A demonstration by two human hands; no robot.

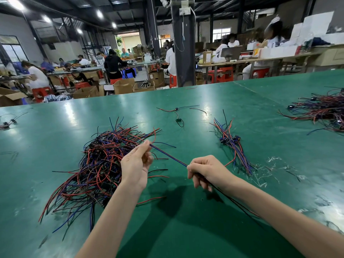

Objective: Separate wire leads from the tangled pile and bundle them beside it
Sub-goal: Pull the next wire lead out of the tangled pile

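Green table [186, 229]: head view; a glossy top that bears all the wires, with both forearms reaching over it.
Lead [167, 155]: blue and red strands side by side, held taut in the air between the two hands, running from upper left to lower right.
Left hand [135, 164]: thumb and fingertips pinch the lead's upper end, over the right edge of the pile.
Right hand [204, 170]: fingers curl round the lead's lower stretch. The lead enters at the knuckles, and black and red strands trail out below the wrist along the forearm.
Pile [100, 164]: tangled red, black and blue wires with small black parts, lying on the table left of and under the left hand. The pinched end sits just above its stray tips.
Bundle [232, 144]: a slim sheaf of blue, red and black leads with dark blue parts at its waist. It lies right of the pile, beyond the right hand and apart from it.
Red strand [229, 162]: curves from the right hand towards the bundle; I cannot tell which it belongs to.
Loose lead [176, 112]: lies alone farther back, between pile and bundle, with a small green part on it.
Far pile [320, 110]: more red, black and blue wires at the table's right edge, well apart.
Scraps [273, 164]: clear plastic, near the bundle's near end.
Writing: a carton [207, 57] on a bench behind carries a dark mark, too blurred to read.
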